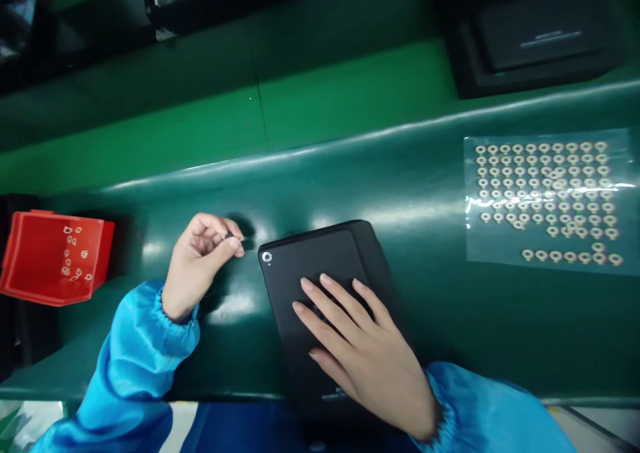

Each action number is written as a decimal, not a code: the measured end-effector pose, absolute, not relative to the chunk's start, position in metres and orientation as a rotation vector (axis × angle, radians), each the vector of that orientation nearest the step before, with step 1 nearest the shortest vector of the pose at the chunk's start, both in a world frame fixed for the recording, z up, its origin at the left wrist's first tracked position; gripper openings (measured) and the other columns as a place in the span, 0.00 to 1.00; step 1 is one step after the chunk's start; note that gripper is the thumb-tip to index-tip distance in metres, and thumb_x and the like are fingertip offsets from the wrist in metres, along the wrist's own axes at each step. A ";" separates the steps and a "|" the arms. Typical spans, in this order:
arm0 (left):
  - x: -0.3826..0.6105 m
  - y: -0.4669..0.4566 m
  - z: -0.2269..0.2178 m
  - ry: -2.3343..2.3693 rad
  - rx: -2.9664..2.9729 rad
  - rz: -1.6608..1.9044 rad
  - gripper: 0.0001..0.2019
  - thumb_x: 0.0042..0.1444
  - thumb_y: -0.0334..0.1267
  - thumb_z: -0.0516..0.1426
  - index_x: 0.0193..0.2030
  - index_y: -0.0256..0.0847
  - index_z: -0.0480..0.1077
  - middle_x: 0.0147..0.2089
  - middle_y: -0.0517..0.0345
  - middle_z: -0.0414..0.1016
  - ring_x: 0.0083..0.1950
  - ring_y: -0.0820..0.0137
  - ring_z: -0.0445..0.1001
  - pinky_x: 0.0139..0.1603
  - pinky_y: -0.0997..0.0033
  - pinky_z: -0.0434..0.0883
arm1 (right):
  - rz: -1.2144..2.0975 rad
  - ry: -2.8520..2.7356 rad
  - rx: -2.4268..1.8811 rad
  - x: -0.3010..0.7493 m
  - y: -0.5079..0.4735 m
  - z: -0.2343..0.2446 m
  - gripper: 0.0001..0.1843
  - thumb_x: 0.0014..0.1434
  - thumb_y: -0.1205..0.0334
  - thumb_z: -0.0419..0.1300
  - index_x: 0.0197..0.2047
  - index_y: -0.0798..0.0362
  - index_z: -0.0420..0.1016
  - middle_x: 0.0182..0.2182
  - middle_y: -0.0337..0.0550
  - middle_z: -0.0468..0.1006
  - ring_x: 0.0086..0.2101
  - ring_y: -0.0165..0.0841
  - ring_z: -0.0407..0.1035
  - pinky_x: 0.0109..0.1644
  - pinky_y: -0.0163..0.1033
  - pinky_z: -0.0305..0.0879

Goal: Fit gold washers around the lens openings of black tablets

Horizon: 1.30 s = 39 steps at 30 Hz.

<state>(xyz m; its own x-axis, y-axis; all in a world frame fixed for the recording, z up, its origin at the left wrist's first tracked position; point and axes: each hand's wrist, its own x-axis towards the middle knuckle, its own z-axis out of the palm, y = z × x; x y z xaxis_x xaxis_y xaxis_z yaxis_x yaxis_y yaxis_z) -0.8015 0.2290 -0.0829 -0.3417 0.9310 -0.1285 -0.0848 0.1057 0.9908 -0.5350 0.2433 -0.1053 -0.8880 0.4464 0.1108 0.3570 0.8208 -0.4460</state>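
A black tablet [285, 293] lies back side up on the green work surface, its round camera lens at the upper left corner and small print lower down. My right hand [367, 353] rests on the tablet's back with its fingers spread. Just left of the camera corner is my left hand [203, 259], thumb and fingers pinched together. Between them shows a small black piece [229, 235], too small to identify. A thin clear strip seems to reach from the fingertips toward the tablet's corner.
A clear sheet [493, 243] with rows of small ring-shaped stickers lies at the right. On the left stands a red bin [35, 253], with several similar rings stuck to its inner wall. Beyond the bench edge runs a green belt [350, 93] carrying dark trays [540, 46].
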 end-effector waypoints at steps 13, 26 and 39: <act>-0.785 0.210 -0.090 1.896 1.500 1.171 0.05 0.57 0.33 0.61 0.39 0.43 0.79 0.33 0.58 0.75 0.34 0.75 0.73 0.34 0.75 0.72 | 0.738 -2.731 -0.647 -0.539 0.254 -0.095 0.18 0.70 0.56 0.48 0.56 0.52 0.70 0.61 0.43 0.68 0.60 0.40 0.59 0.68 0.48 0.40; -0.739 0.202 -0.099 1.707 1.024 1.323 0.09 0.67 0.34 0.48 0.40 0.43 0.68 0.63 0.56 0.68 0.67 0.65 0.62 0.68 0.55 0.61 | 1.081 -2.106 -1.344 -0.529 0.293 -0.108 0.34 0.67 0.59 0.53 0.71 0.51 0.44 0.67 0.53 0.54 0.64 0.47 0.54 0.63 0.57 0.61; -0.693 0.198 -0.102 1.893 1.444 1.037 0.08 0.64 0.29 0.48 0.40 0.45 0.66 0.70 0.58 0.56 0.72 0.62 0.51 0.72 0.42 0.32 | 1.089 -2.199 -1.185 -0.531 0.287 -0.105 0.33 0.66 0.62 0.54 0.71 0.50 0.47 0.69 0.53 0.49 0.66 0.47 0.47 0.62 0.56 0.61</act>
<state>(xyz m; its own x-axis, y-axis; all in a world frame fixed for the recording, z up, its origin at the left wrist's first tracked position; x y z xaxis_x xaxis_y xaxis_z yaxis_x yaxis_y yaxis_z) -0.6929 0.1984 -0.1023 -0.2815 0.9589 0.0344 0.5455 0.1305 0.8279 -0.5312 0.2872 -0.1053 -0.5525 0.8335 -0.0063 0.5102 0.3322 -0.7933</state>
